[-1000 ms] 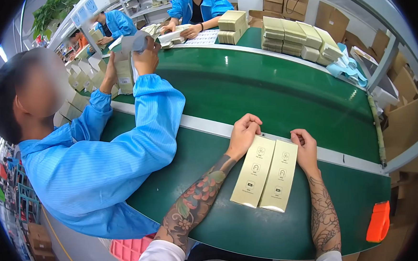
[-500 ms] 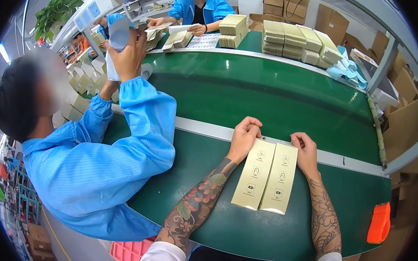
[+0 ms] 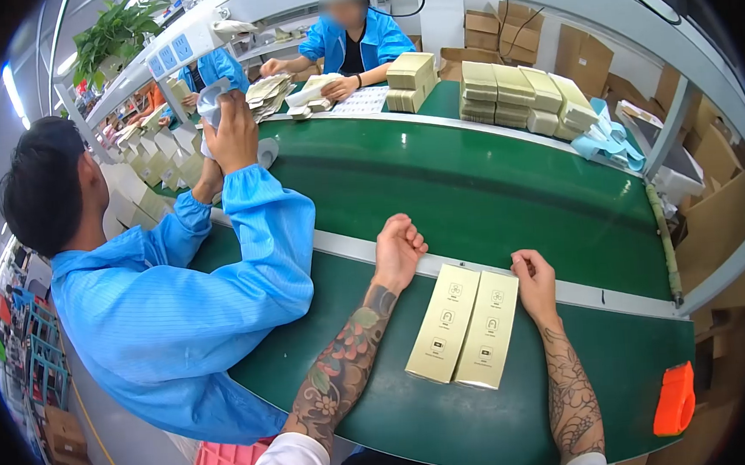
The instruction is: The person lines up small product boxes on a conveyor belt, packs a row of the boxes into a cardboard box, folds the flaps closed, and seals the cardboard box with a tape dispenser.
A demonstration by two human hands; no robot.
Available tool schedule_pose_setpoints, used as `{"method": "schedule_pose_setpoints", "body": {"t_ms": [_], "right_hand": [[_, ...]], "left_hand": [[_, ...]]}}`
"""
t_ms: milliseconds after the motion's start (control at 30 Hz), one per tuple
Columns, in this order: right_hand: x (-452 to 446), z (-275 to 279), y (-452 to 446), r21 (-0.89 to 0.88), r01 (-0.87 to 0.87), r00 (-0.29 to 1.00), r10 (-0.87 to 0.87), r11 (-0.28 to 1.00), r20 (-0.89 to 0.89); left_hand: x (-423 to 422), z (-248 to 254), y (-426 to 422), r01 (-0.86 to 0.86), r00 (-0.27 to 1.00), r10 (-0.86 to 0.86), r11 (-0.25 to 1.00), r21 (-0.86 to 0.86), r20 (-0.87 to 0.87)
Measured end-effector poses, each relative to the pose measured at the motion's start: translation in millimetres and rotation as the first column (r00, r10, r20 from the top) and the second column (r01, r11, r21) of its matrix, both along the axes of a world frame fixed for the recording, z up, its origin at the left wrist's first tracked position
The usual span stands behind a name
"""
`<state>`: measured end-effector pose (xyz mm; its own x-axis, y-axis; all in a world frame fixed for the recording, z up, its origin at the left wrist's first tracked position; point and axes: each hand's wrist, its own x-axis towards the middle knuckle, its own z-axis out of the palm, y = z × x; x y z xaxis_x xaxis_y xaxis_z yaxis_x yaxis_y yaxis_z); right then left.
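Two pale gold boxes with printed icons lie side by side on the green worktop, the left box (image 3: 443,326) and the right box (image 3: 487,328), with a narrow gap between them. My left hand (image 3: 401,249) is turned partly palm up over the metal strip, its fingers curled in and no object visible in them. It is apart from the left box. Close to the upper right corner of the right box is my right hand (image 3: 535,280), its fingers folded and holding nothing I can see.
An orange tape dispenser or cutter (image 3: 674,400) lies at the worktop's right edge. A co-worker in a blue smock (image 3: 189,303) stands close on my left, arms raised. Beyond the green conveyor belt (image 3: 463,184) are stacked gold boxes (image 3: 500,92) and another person (image 3: 353,50).
My left hand has moved left, away from the boxes, and turned its palm upward. My right hand stays beside the right box. The co-worker's head has turned away.
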<state>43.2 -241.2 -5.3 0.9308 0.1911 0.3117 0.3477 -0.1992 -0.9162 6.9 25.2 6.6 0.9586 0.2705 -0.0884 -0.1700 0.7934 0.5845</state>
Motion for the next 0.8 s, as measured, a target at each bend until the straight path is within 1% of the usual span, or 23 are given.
{"method": "schedule_pose_setpoints", "body": {"t_ms": [33, 100, 200, 300, 400, 500, 600, 700, 733, 800], "right_hand": [[0.1, 0.7, -0.1, -0.001, 0.000, 1.000, 0.000, 1.000, -0.002], [0.6, 1.7, -0.1, -0.012, 0.000, 1.000, 0.001, 1.000, 0.010], [0.3, 1.4, 0.2, -0.026, 0.001, 1.000, -0.001, 1.000, 0.017], [0.2, 2.3, 0.7, -0.031, -0.005, 1.000, 0.005, 1.000, 0.018], [-0.3, 3.0, 0.4, -0.045, 0.000, 1.000, 0.002, 0.999, 0.025], [0.0, 0.7, -0.2, -0.052, 0.005, 1.000, -0.003, 0.999, 0.024], [-0.1, 1.3, 0.5, -0.065, 0.002, 1.000, 0.000, 0.998, 0.024], [-1.6, 4.8, 0.2, -0.070, 0.004, 1.000, -0.003, 0.998, 0.016], [-1.8, 4.9, 0.6, -0.069, 0.005, 1.000, -0.004, 0.998, 0.012], [-1.5, 3.5, 0.4, -0.063, 0.004, 1.000, -0.003, 0.998, 0.004]], "left_hand": [[-1.0, 0.6, -2.0, -0.023, 1.000, 0.023, 1.000, -0.008, -0.008], [-10.1, 21.0, -11.5, -0.066, 0.998, 0.065, 0.998, -0.024, -0.026], [-9.2, 17.6, -6.4, -0.037, 0.999, 0.037, 0.996, -0.077, 0.007], [-2.9, 3.7, -0.8, -0.009, 0.999, 0.013, 0.995, -0.095, 0.042], [-2.9, 1.8, -0.7, 0.003, 0.999, 0.001, 0.996, -0.085, 0.045], [-1.7, 0.8, -2.8, 0.024, 0.999, -0.023, 0.999, -0.031, 0.046], [-1.6, 2.1, -12.0, 0.031, 0.999, -0.033, 0.969, 0.245, 0.006], [-2.3, 3.6, -22.6, 0.040, 0.999, -0.045, 0.841, 0.540, -0.003], [-3.8, 3.5, -25.4, 0.047, 0.998, -0.063, 0.823, 0.567, 0.009], [-3.5, 4.9, -26.1, 0.071, 0.997, -0.075, 0.825, 0.560, -0.015]]}}
